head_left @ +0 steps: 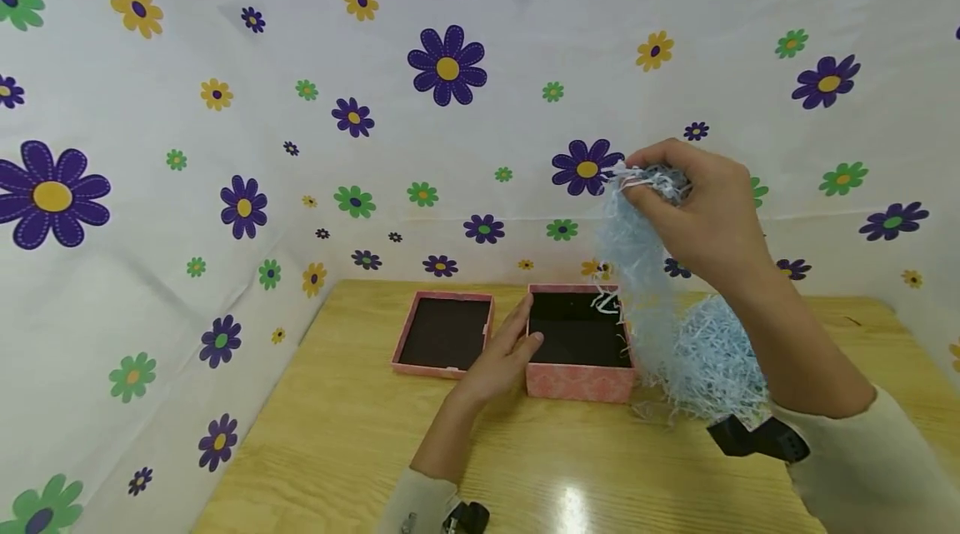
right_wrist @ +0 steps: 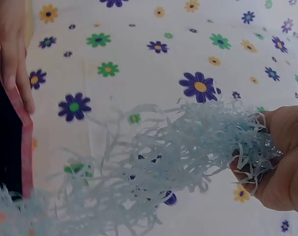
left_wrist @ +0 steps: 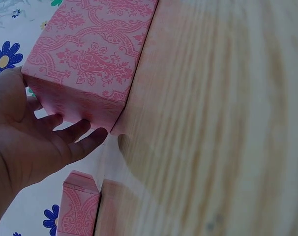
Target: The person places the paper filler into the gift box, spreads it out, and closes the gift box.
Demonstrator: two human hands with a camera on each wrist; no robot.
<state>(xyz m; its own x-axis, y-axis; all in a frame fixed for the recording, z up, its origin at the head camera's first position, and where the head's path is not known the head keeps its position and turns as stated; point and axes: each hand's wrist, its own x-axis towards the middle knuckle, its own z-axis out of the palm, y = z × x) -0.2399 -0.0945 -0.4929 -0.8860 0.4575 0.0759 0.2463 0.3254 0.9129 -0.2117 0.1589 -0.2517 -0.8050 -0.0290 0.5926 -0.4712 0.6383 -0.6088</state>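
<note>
My right hand [head_left: 708, 213] is raised above the table and pinches a clump of light blue shredded paper [head_left: 637, 255]. The strands hang down in a long trail beside and in front of the right edge of a pink patterned box [head_left: 580, 382]. That box stands upright with its top open and a dark interior. Along its left side rests my left hand [head_left: 495, 363], fingers extended against the wall and thumb by the rim. In the left wrist view, the left fingertips [left_wrist: 97, 137] touch the side of the box near its bottom edge.
A shallow pink lid [head_left: 427, 371] with a dark inside lies left of the box. To the box's right, a heap of blue shredded paper [head_left: 723, 359] sits on the wooden table [head_left: 337, 434]. A flower-printed white cloth [head_left: 487, 142] hangs behind.
</note>
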